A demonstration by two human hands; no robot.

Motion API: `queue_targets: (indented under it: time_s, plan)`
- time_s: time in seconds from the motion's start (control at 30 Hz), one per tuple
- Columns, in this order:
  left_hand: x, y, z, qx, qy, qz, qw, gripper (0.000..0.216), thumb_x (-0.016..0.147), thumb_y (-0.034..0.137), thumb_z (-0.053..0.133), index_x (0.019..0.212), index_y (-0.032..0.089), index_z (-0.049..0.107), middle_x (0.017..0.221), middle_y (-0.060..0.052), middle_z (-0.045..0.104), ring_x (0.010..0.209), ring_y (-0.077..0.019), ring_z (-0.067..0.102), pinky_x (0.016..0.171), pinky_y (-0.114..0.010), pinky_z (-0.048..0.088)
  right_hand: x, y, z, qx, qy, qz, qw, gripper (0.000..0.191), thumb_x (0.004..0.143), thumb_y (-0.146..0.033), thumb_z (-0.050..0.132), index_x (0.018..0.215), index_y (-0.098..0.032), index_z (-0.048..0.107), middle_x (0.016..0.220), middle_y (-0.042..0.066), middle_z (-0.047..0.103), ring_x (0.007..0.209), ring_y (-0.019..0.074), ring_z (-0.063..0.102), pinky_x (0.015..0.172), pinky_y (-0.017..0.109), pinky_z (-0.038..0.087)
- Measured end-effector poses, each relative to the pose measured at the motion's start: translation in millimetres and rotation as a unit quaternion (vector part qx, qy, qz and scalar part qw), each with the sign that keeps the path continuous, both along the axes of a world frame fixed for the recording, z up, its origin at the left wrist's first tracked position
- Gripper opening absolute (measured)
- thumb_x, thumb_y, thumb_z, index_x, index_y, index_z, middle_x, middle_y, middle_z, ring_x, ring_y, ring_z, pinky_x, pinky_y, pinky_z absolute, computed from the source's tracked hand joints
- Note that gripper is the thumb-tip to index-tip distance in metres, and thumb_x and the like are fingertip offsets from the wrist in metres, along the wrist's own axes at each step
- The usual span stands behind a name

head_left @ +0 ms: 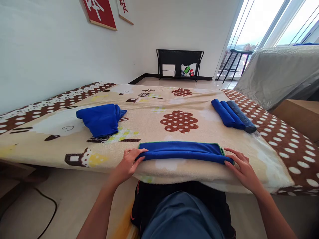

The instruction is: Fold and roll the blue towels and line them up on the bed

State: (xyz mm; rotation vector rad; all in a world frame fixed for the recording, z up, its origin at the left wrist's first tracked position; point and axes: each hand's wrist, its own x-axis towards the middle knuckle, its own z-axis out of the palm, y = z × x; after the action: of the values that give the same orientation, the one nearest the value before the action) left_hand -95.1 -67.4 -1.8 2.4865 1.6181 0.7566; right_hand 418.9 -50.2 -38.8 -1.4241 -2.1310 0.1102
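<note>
A blue towel [179, 154] with green edging lies folded into a long strip near the bed's front edge, its near side rolled over. My left hand [131, 162] pinches the rolled part at its left end, thumb below and fingers on top. At the opposite end my right hand [240, 166] grips the roll the same way. Beyond the towel to the left lies a crumpled blue cloth [102, 119]. Over on the right, two blue rolled towels [223, 113] and a darker grey-blue rolled towel [241, 116] rest side by side, apart from my hands.
A patterned fleece blanket [149, 116] covers the bed, with a brown polka-dot border. A black rack [180, 63] stands against the far wall. On the right are a cardboard box [296, 116], a grey-covered piece [281, 69] and a black stool [236, 61]. A cable [53, 205] lies at lower left.
</note>
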Motion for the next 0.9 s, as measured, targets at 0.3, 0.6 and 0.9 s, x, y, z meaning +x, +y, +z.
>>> queue_targets:
  time_s: [0.3, 0.6, 0.9]
  plan:
    - [53, 15, 8.7, 0.099, 0.088, 0.066, 0.989, 0.049, 0.095, 0.008, 0.037, 0.136, 0.027, 0.058, 0.128, -0.009, 0.066, 0.123, -0.0255, 0.057, 0.105, -0.046, 0.032, -67, 15, 14.3, 0.102, -0.031, -0.097, 0.99, 0.034, 0.095, -0.023, 0.04, 0.121, -0.026, 0.063, 0.133, 0.006, 0.063, 0.12, 0.0266, 0.057, 0.105, 0.049, 0.03]
    - [164, 38, -15.3, 0.096, 0.093, -0.058, 0.989, 0.044, 0.102, 0.025, 0.04, 0.144, 0.011, 0.048, 0.148, -0.012, 0.053, 0.14, -0.0227, 0.046, 0.116, -0.041, 0.03, -176, 31, 12.3, 0.076, -0.03, 0.075, 0.994, 0.042, 0.102, -0.024, 0.037, 0.141, -0.024, 0.053, 0.143, 0.006, 0.057, 0.134, 0.0211, 0.051, 0.111, 0.042, 0.033]
    - [100, 40, -11.1, 0.06, 0.116, 0.027, 0.991, 0.049, 0.101, 0.044, 0.046, 0.145, 0.022, 0.049, 0.145, -0.01, 0.057, 0.134, -0.027, 0.051, 0.115, -0.046, 0.029, -109, 38, 2.5, 0.083, -0.093, 0.036, 0.992, 0.05, 0.102, -0.041, 0.046, 0.148, -0.023, 0.046, 0.148, 0.005, 0.052, 0.137, 0.0221, 0.048, 0.115, 0.044, 0.033]
